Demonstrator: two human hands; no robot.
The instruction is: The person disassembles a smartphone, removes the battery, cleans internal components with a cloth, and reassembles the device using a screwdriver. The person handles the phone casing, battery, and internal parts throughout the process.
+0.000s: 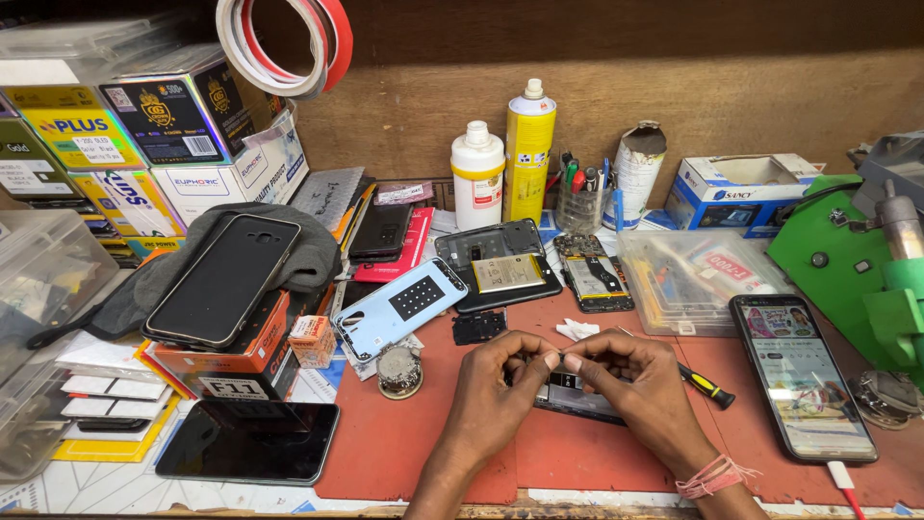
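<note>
Seen from above, a left hand and right hand meet over an opened phone lying on a red mat on the table, fingertips pinched on a small part too tiny to identify. Behind, a clear plastic box holds small packets, and a cup holds pens and tools.

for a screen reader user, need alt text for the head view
Two bare hands, left hand and right hand, meet fingertips over a dark opened phone body on a red work mat. A lit smartphone lies right, a yellow-handled screwdriver beside it.
</note>
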